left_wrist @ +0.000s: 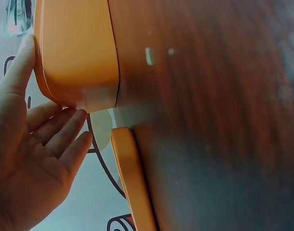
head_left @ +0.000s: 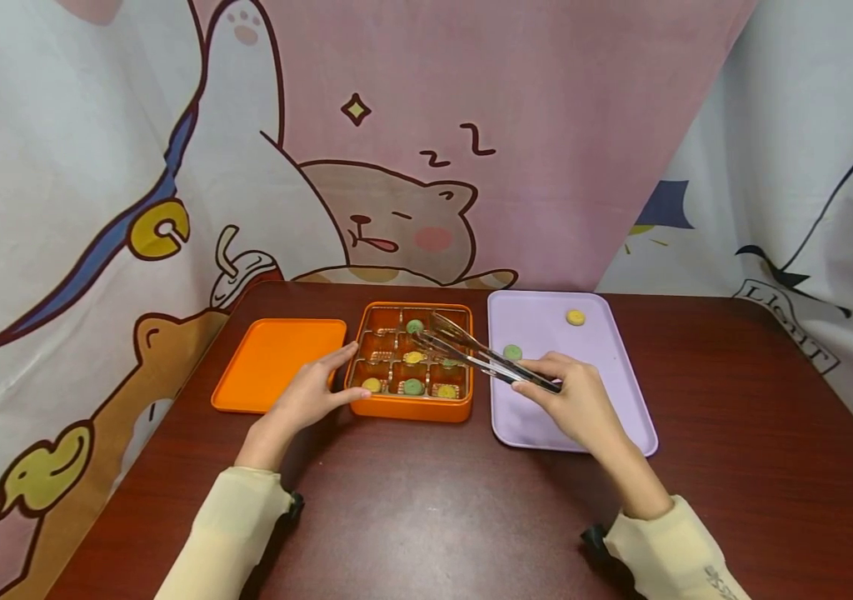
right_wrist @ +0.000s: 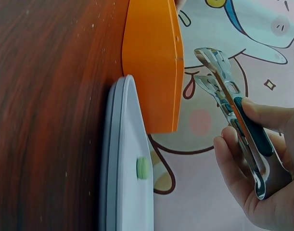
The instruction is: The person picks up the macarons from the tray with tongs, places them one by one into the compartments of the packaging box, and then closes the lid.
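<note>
My left hand (head_left: 310, 393) rests at the near left corner of an orange box (head_left: 411, 408), thumb at the front rim and fingers along the left side. Small round yellow and green pieces, like cookies or candies, sit in its clear divided insert; a green piece (head_left: 413, 387) lies in the front middle compartment. With thumb and fingers, my right hand (head_left: 580, 400) grips metal tongs (right_wrist: 233, 113) with dark grip pads. Their tips stand apart over the box's back half, nothing visible between them in the right wrist view. The tongs partly cover the right-hand compartments.
Right of the box lies a lilac tray (head_left: 561, 425), bearing a green piece (head_left: 512, 352) near its left edge and a yellow piece (head_left: 575, 317) at the back. An orange lid (head_left: 276, 358) lies left of the box. A printed cloth (head_left: 546, 150) hangs behind the dark wooden table (head_left: 426, 517).
</note>
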{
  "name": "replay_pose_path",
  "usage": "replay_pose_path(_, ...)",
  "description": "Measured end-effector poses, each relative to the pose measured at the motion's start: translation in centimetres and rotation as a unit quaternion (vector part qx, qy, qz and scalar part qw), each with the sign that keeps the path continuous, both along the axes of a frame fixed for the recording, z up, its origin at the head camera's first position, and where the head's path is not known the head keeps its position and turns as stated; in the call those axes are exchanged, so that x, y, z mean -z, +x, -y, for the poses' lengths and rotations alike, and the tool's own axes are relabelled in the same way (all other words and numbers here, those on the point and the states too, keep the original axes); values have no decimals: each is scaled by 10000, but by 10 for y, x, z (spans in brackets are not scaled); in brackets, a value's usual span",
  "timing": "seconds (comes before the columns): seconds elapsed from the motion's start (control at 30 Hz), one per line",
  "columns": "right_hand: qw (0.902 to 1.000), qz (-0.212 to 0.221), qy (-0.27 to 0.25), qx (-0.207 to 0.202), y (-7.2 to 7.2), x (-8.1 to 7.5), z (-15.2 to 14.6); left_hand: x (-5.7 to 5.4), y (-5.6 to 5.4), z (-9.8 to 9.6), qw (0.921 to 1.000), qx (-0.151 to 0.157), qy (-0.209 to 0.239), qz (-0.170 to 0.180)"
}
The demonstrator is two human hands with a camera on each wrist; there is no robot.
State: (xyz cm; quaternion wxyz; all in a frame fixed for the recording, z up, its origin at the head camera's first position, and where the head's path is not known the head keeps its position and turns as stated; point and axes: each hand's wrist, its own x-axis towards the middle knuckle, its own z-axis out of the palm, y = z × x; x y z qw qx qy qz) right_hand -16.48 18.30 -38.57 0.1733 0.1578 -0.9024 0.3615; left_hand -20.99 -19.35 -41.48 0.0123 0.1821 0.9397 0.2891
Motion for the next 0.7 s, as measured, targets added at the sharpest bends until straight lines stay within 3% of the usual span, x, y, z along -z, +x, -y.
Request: replay_pose_path(0.7, 9981, -335, 172, 482, 4, 6, -38, 2, -1, 0, 9999, -46, 5, 95)
